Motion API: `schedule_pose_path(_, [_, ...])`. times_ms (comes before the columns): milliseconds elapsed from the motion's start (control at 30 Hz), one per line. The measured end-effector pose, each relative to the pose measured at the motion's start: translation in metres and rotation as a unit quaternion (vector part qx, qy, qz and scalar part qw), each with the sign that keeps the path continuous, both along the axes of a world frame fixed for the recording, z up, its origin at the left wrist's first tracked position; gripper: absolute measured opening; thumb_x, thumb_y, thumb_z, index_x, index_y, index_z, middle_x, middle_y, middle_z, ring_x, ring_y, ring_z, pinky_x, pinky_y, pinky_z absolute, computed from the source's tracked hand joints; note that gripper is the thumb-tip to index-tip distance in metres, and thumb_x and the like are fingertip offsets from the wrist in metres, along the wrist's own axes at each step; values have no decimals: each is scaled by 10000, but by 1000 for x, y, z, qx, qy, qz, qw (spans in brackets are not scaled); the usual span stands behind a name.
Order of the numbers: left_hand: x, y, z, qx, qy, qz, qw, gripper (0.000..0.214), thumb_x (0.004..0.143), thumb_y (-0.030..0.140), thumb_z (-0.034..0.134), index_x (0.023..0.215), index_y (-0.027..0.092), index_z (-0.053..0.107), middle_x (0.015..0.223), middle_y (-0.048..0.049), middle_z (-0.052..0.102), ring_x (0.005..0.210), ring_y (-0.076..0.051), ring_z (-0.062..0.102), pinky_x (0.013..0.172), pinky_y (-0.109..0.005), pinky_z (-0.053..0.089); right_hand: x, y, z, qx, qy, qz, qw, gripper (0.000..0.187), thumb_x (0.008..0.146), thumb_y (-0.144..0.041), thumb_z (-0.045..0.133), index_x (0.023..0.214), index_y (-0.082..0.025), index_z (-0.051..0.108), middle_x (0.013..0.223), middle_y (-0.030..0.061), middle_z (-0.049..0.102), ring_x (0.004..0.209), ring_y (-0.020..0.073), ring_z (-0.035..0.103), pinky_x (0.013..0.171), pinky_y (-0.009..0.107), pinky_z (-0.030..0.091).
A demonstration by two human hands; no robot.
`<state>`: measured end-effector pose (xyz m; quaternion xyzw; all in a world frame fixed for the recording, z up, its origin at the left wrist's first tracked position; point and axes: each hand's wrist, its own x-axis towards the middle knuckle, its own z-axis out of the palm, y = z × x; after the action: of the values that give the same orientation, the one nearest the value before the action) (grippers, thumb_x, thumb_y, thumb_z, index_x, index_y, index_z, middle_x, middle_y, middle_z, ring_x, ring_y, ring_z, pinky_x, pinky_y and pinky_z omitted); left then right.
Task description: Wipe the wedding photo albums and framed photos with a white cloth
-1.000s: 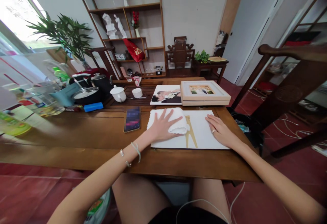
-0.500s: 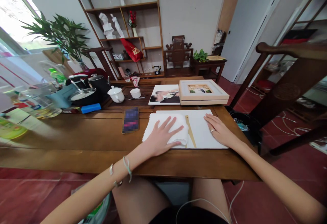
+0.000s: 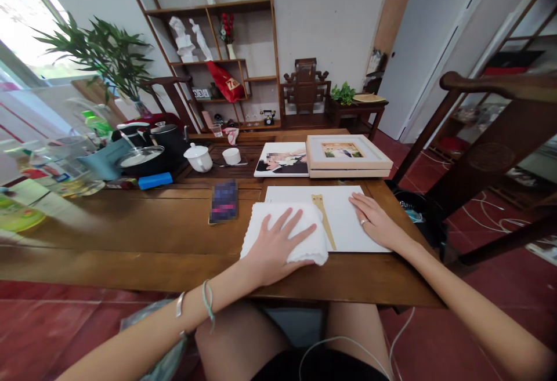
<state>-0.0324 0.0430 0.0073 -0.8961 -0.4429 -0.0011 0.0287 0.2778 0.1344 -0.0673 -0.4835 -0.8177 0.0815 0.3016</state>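
Note:
My left hand (image 3: 278, 247) lies flat with fingers spread on a folded white cloth (image 3: 256, 227). Under the cloth is a white board (image 3: 343, 224) lying on the wooden table (image 3: 174, 253); the cloth overhangs its near edge. A tan, tapered strip (image 3: 324, 221), like a folding stand, runs down the board's middle, partly covered by the cloth. My right hand (image 3: 372, 222), wearing a ring, rests with extended fingers on the board's right side. A phone (image 3: 223, 201) with a blurred screen lies left of the cloth.
Behind the board lie a photo panel (image 3: 282, 160) and stacked pale frames (image 3: 348, 155). A white lidded teacup (image 3: 198, 158), a small white cup (image 3: 231, 156), a blue block (image 3: 155, 181) and a dark pot (image 3: 142, 162) stand further left. A wooden chair (image 3: 483, 131) is at right.
My left hand has slid the cloth toward me, past the board's near edge, baring more of the tan strip's top. My right hand stays on the board.

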Motion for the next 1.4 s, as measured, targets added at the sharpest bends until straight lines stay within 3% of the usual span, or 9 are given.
schedule_pose_path(267, [9, 73, 1, -1, -1, 45, 999, 652, 934, 654, 312, 1506, 353, 222, 1603, -76, 157, 1466, -343, 138, 1095, -642, 228, 0, 0, 0, -3, -2, 1, 1000, 462, 956, -323, 309, 1346, -196, 522, 1425, 127, 493, 1366, 286, 379, 1147, 556, 299])
schedule_pose_path(400, [10, 88, 1, 10, 15, 34, 999, 620, 956, 607, 321, 1507, 339, 226, 1602, -78, 158, 1467, -343, 134, 1103, -630, 228, 1, 0, 1, -3, 1, 3, 1000, 462, 955, -322, 313, 1358, -216, 513, 1431, 110, 491, 1368, 287, 376, 1144, 560, 303])
schedule_pose_path(500, [10, 75, -2, 35, 34, 30, 998, 614, 965, 568, 345, 1513, 320, 221, 1605, -94, 128, 1469, -350, 113, 1106, -637, 218, 0, -1, 2, -12, -4, 1, 1000, 461, 955, -321, 314, 1357, -211, 513, 1434, 113, 488, 1375, 284, 367, 1148, 555, 300])
schedule_pose_path(667, [5, 28, -3, 52, 68, -3, 996, 649, 947, 490, 469, 1517, 319, 209, 1602, -114, 117, 1466, -374, 87, 1109, -661, 194, -1, -1, 3, -15, -5, -3, 1000, 461, 955, -314, 313, 1353, -194, 514, 1437, 122, 483, 1381, 283, 360, 1151, 553, 295])
schedule_pose_path(833, [0, -20, -6, 53, 84, -24, 995, 870, 838, 538, 626, 1526, 354, 125, 1606, -85, 106, 1464, -387, 41, 1113, -678, 188, 0, 0, 1, -3, 1, 7, 1000, 460, 950, -318, 327, 1368, -235, 501, 1434, 92, 492, 1377, 281, 367, 1147, 561, 302])
schedule_pose_path(967, [-5, -31, -6, 40, 76, -41, 996, 896, 820, 560, 637, 1522, 379, 111, 1607, -61, 106, 1467, -380, 62, 1115, -667, 199, 0, 0, 0, -4, 1, 4, 1000, 458, 952, -324, 321, 1360, -235, 510, 1430, 92, 496, 1374, 281, 371, 1148, 562, 299])
schedule_pose_path(1133, [-7, -2, 8, 0, 48, -54, 997, 627, 940, 564, 432, 1501, 393, 212, 1602, -42, 149, 1468, -325, 146, 1122, -568, 260, 0, 0, 1, -3, -7, 1, 1000, 464, 956, -330, 308, 1338, -185, 529, 1420, 127, 497, 1368, 280, 379, 1151, 534, 306])
schedule_pose_path(1333, [-4, 69, 18, -102, 8, -29, 994, 590, 976, 597, 259, 1510, 357, 186, 1606, -26, 90, 1480, -286, 91, 1138, -568, 198, 1, 0, 1, -5, -4, 6, 1000, 455, 951, -313, 316, 1344, -208, 521, 1426, 117, 493, 1369, 288, 376, 1144, 558, 304])
schedule_pose_path(1400, [-1, 92, 18, -125, -29, 6, 992, 626, 976, 612, 197, 1521, 305, 171, 1604, -45, 93, 1481, -267, 96, 1149, -564, 163, 0, -1, 2, -5, -7, 4, 1000, 457, 953, -313, 315, 1341, -193, 523, 1424, 128, 491, 1371, 288, 372, 1148, 545, 303])
